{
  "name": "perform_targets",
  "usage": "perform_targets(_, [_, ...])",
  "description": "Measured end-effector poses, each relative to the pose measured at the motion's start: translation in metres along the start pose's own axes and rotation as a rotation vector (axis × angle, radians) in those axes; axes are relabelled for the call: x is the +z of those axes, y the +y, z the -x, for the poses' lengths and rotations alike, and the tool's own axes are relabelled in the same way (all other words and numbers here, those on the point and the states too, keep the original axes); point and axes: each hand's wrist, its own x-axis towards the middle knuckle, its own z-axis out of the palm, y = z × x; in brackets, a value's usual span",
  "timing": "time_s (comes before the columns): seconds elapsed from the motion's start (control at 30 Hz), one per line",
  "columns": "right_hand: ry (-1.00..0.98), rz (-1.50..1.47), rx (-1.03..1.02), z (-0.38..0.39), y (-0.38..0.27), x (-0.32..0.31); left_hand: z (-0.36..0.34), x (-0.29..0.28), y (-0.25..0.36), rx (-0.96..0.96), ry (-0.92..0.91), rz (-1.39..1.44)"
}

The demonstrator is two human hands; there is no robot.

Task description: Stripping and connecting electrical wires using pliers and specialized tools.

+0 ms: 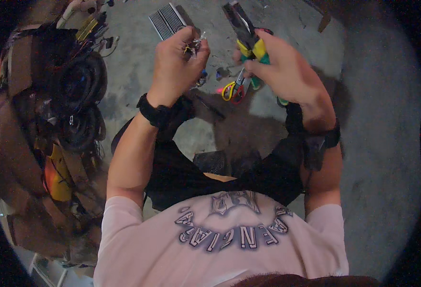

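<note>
My left hand is closed around a small bundle of wires, whose light, bare-looking ends stick out by the thumb. Bits of blue and white show below that fist, too small to make out. In my right hand is a pair of pliers with yellow and green handles, its dark jaws pointing up and away from me. Part of the handles is hidden behind my fingers. Just below the pliers, scissors with yellow and red finger loops lie on the floor.
A silver finned metal box lies on the floor beyond my left hand. Round black speakers, cardboard and a yellow-orange item are piled at left. Loose cables trail at the far left. A dark pen-like stick lies between my forearms.
</note>
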Motion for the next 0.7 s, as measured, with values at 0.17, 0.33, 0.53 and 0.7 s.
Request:
perform_targets(0.17, [-0.057,0.212,0.024,0.011,0.004,0.003,0.0,-0.005,-0.004,0.159,0.021,-0.159])
perform_targets(0.33, [-0.175,0.235,0.06,0.018,-0.012,0.002,0.002,-0.008,-0.005,0.214,-0.001,-0.251])
perform_targets(0.53, [-0.284,0.082,0.058,0.015,-0.003,0.004,0.001,-0.01,-0.001,0.214,-0.022,-0.264])
perform_targets(0.7, [-0.217,0.235,-0.032,0.019,-0.002,0.005,0.003,-0.013,0.002,0.194,-0.05,-0.291])
